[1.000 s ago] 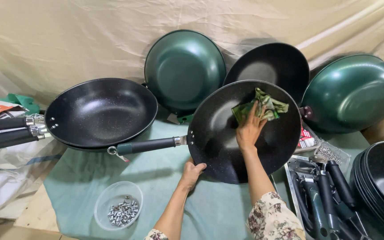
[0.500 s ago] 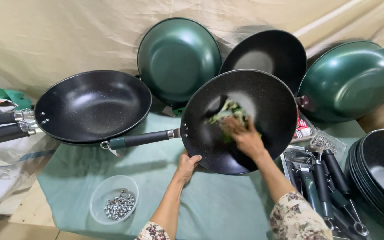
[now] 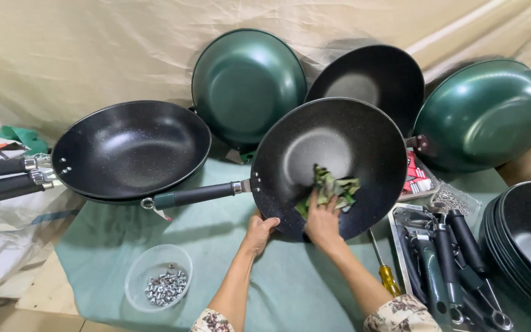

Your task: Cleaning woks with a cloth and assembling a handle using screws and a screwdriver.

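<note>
Nearest the front edge of the tabletop (image 3: 93, 258), which is covered by a pale green cloth, a clear bowl (image 3: 158, 286) of small metal screws sits left of the person's forearms, and a yellow-handled screwdriver (image 3: 385, 270) lies just right of the right forearm. At the right edge a metal tray (image 3: 401, 240) holds dark handles, with a stack of black pans (image 3: 527, 246) beyond it at the corner. The left hand (image 3: 259, 232) curls around the lower rim of a black wok (image 3: 330, 163), thumb over the edge and fingers closed beneath, propping the wok tilted so that its inside faces the person. The right hand (image 3: 322, 222) lies inside the wok near its lower rim, fingers bent and pressing a crumpled green rag (image 3: 330, 187) against the dark speckled surface. The wok's handle (image 3: 198, 195) points left and crosses in front of a second black wok (image 3: 131, 149), which rests on the left side of the tabletop with its handles over the left edge. Along the far edge, three more woks lean against a beige sheet: a green one (image 3: 247, 86) showing its underside, a black one (image 3: 367, 83) partly hidden behind the held wok, and another green one (image 3: 483, 114) at the right.
</note>
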